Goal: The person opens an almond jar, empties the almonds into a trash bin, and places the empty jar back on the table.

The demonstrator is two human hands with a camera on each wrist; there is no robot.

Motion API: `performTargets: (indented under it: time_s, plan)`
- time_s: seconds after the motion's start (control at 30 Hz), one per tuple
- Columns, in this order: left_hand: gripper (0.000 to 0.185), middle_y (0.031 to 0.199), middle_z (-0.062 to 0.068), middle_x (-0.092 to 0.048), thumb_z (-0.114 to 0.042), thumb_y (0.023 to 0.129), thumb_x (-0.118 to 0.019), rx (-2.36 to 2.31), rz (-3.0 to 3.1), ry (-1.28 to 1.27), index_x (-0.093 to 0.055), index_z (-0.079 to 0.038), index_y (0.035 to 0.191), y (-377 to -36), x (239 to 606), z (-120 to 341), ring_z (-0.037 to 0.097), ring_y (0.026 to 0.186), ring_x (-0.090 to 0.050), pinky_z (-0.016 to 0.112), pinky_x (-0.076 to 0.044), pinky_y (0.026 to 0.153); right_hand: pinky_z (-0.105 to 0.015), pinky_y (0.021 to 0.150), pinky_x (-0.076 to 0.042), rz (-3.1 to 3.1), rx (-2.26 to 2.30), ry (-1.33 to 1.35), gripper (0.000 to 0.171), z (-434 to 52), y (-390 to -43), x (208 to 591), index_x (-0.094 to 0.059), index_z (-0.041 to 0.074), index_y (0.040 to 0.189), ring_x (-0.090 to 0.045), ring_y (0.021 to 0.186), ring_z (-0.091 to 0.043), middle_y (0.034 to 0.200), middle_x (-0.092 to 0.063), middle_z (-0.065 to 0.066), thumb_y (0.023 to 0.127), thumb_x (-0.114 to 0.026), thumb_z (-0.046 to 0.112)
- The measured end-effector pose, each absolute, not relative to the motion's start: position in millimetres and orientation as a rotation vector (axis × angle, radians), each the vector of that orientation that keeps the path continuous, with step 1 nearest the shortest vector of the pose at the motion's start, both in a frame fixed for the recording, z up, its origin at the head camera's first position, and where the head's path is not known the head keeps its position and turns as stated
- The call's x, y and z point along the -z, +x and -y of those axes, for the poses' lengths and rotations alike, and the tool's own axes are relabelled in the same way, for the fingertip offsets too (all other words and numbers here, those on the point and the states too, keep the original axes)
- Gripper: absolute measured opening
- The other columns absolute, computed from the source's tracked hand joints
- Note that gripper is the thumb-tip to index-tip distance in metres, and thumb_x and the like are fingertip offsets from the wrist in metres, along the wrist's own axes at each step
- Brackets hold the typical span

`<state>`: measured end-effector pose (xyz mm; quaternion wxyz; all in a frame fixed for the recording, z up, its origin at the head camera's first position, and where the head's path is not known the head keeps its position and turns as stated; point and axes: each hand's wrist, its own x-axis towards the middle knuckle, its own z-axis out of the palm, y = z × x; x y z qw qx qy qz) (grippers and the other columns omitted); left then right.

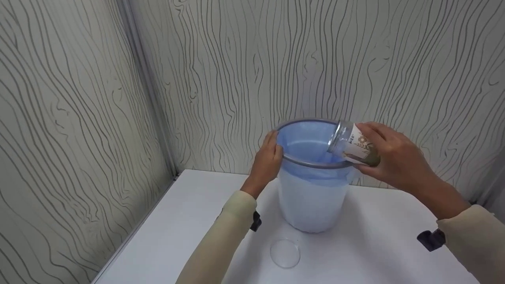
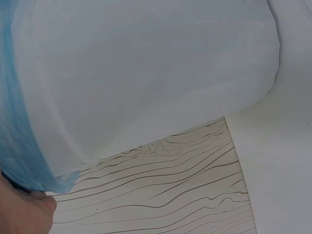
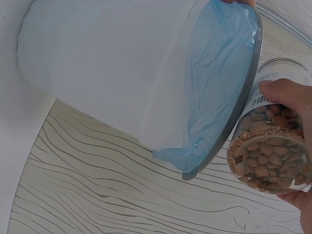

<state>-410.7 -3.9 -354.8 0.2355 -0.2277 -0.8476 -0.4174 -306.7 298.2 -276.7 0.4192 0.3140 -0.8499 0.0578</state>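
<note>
A: While your right hand (image 1: 394, 157) is curled round the clear glass jar of brown nuts (image 1: 353, 144), list its attitude.

B: Item one, the jar: tilted, long axis running from your palm on the right toward the left, open mouth just over the right rim of the bin. The nuts sit at the base end, against your fingers.

A: Item two?

B: The white plastic bin with a grey rim ring and blue bag liner (image 1: 311, 197), standing on the white table (image 1: 189, 236) near the far wall. Your left hand (image 1: 268, 161) grips its left rim, fingers hooked over the edge onto the liner.

A: Which hand is nearer the jar?

B: The right; it holds the jar. The left is across the bin's opening from it.

A: Anything else?

B: Item three, a round clear lid (image 1: 285, 253), lying flat on the table just in front of the bin, untouched.
</note>
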Motion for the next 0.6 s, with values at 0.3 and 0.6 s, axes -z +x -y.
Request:
performTargets:
  time_s: [0.3,0.6]
  plan:
    - [0.052,0.164,0.011,-0.029,-0.019,0.107,-0.032,1.133,2.307,-0.624,-0.033,-0.002,0.157,-412.4,356.2,4.1,0.023,0.149,-0.031,0.039,-0.030,0.119,-0.064,0.090,-0.047,2.095,-0.074,0.767,0.100,-302.8,-310.1,275.7,-0.053,0.006,0.145,-0.059,0.116,-0.044,0.131,-0.062,-0.020,0.057,-0.097,0.019]
    - [0.054,0.165,0.011,-0.029,-0.023,0.107,-0.031,1.121,2.317,-0.627,-0.032,-0.003,0.158,-411.5,355.5,4.5,0.024,0.149,-0.032,0.038,-0.029,0.119,-0.063,0.088,-0.047,2.089,-0.066,0.763,0.099,-306.4,-312.4,275.1,-0.054,0.006,0.145,-0.058,0.115,-0.043,0.131,-0.062,-0.020,0.056,-0.097,0.011]
